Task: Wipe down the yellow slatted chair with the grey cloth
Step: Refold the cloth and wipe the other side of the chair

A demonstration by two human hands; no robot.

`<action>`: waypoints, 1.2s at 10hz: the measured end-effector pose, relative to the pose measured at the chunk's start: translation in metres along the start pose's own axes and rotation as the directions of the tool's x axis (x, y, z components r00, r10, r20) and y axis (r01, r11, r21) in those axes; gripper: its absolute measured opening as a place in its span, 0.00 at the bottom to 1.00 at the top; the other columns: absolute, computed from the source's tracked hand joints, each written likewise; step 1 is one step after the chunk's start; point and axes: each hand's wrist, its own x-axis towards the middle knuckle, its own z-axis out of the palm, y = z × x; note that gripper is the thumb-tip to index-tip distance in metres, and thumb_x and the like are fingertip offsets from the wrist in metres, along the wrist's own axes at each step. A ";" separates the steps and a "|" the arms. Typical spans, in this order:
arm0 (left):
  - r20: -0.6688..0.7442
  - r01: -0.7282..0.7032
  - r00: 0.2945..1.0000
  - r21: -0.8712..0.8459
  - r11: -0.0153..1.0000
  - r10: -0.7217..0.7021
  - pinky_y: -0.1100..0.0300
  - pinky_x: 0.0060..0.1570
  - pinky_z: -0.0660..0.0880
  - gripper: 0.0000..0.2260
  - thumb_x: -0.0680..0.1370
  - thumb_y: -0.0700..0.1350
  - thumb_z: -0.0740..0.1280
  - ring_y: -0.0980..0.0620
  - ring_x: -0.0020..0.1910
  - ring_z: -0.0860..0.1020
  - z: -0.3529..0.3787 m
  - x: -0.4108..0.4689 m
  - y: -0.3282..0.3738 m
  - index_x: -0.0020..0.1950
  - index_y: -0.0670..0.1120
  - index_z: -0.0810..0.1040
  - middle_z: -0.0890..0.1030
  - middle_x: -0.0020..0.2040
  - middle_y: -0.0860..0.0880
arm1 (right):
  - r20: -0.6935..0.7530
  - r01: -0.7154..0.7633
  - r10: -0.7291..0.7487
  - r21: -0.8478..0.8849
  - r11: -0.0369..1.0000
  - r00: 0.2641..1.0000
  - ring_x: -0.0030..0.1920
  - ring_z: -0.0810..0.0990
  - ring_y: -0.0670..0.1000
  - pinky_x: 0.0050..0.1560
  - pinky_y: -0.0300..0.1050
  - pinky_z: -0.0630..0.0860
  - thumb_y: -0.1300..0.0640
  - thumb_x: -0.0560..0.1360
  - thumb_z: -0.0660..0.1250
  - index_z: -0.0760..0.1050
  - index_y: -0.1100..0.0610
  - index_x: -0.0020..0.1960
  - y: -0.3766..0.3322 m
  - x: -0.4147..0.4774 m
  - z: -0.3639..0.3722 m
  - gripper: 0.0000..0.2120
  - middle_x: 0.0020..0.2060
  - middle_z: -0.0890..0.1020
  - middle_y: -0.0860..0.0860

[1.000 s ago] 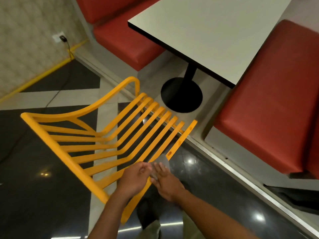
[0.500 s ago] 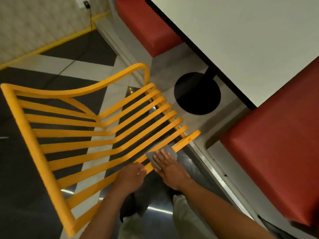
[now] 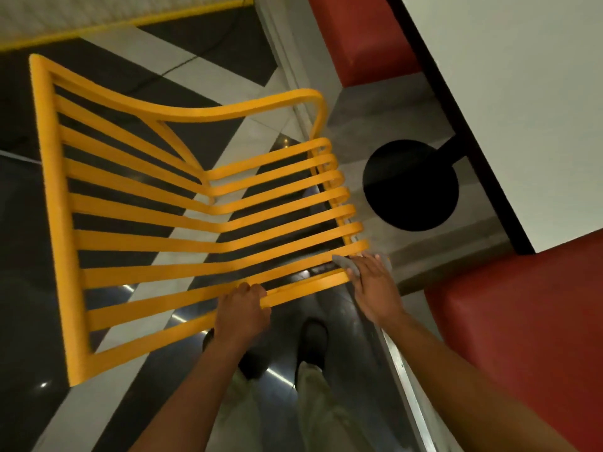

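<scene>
The yellow slatted chair (image 3: 195, 223) fills the left and centre of the head view, seen from above with its slats running left to right. My left hand (image 3: 243, 309) is closed around the nearest slat near its middle. My right hand (image 3: 375, 288) lies flat on the grey cloth (image 3: 342, 263), pressing it onto the right end of the near slats at the seat's front edge. Only the cloth's edges show around my fingers.
A white table (image 3: 522, 93) with a black round base (image 3: 411, 185) stands to the right. Red bench seats lie at the lower right (image 3: 522, 337) and top (image 3: 355, 37). My shoes (image 3: 313, 340) rest on the glossy dark floor below the chair.
My right hand has slid the cloth along the near slat to the seat's front edge. My left hand keeps its grip on the slat. The view has tilted down and moved closer.
</scene>
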 end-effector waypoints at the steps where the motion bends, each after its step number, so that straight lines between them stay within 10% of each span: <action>1: -0.046 0.029 0.999 -0.016 0.999 -0.030 0.45 0.55 0.78 0.14 0.71 0.47 0.75 0.39 0.49 0.83 0.012 -0.006 -0.009 0.56 0.48 0.84 0.85 0.49 0.44 | 0.002 -0.246 0.252 0.218 0.944 0.968 0.74 0.69 0.57 0.76 0.55 0.64 0.39 0.85 0.45 0.71 0.55 0.72 0.017 0.012 -0.001 0.28 0.70 0.75 0.55; 3: -0.092 0.017 0.996 -0.047 0.999 -0.022 0.41 0.57 0.78 0.19 0.69 0.50 0.72 0.36 0.52 0.82 0.024 -0.017 -0.013 0.57 0.45 0.83 0.85 0.51 0.41 | -0.086 -0.413 0.506 0.469 0.780 0.858 0.80 0.60 0.59 0.75 0.60 0.67 0.41 0.86 0.50 0.60 0.54 0.81 -0.018 0.000 0.007 0.28 0.80 0.62 0.55; 5: -0.140 0.039 0.989 -0.113 0.993 -0.054 0.42 0.64 0.74 0.19 0.76 0.52 0.66 0.40 0.61 0.80 0.013 -0.019 -0.017 0.65 0.47 0.80 0.82 0.60 0.43 | -0.057 -0.042 0.054 0.193 0.980 0.997 0.82 0.58 0.56 0.81 0.55 0.53 0.54 0.86 0.54 0.59 0.53 0.81 -0.098 -0.032 0.044 0.24 0.80 0.64 0.54; 8: -0.098 -0.031 0.995 0.022 0.999 0.033 0.46 0.67 0.70 0.16 0.75 0.46 0.73 0.45 0.60 0.81 0.003 -0.017 -0.040 0.63 0.50 0.83 0.85 0.57 0.48 | -0.045 0.153 -0.155 -0.060 0.986 0.987 0.73 0.70 0.51 0.81 0.54 0.55 0.53 0.84 0.59 0.72 0.54 0.73 -0.114 -0.031 0.040 0.19 0.68 0.77 0.51; 10: -0.055 -0.044 0.997 0.121 0.992 0.051 0.46 0.60 0.74 0.08 0.68 0.44 0.79 0.47 0.44 0.85 0.000 -0.012 -0.037 0.45 0.52 0.86 0.86 0.40 0.51 | -0.117 -0.010 -0.019 -0.237 0.972 0.993 0.49 0.81 0.54 0.65 0.53 0.70 0.49 0.85 0.54 0.83 0.55 0.50 -0.044 0.006 0.003 0.19 0.43 0.84 0.51; 12: -0.093 0.011 0.996 0.139 0.990 0.002 0.45 0.72 0.65 0.08 0.68 0.42 0.75 0.48 0.44 0.84 0.007 -0.007 -0.033 0.43 0.53 0.85 0.85 0.37 0.51 | 0.348 -0.324 0.321 -0.051 0.945 0.881 0.44 0.81 0.52 0.51 0.50 0.77 0.40 0.81 0.51 0.83 0.50 0.47 0.019 0.057 -0.033 0.24 0.45 0.84 0.54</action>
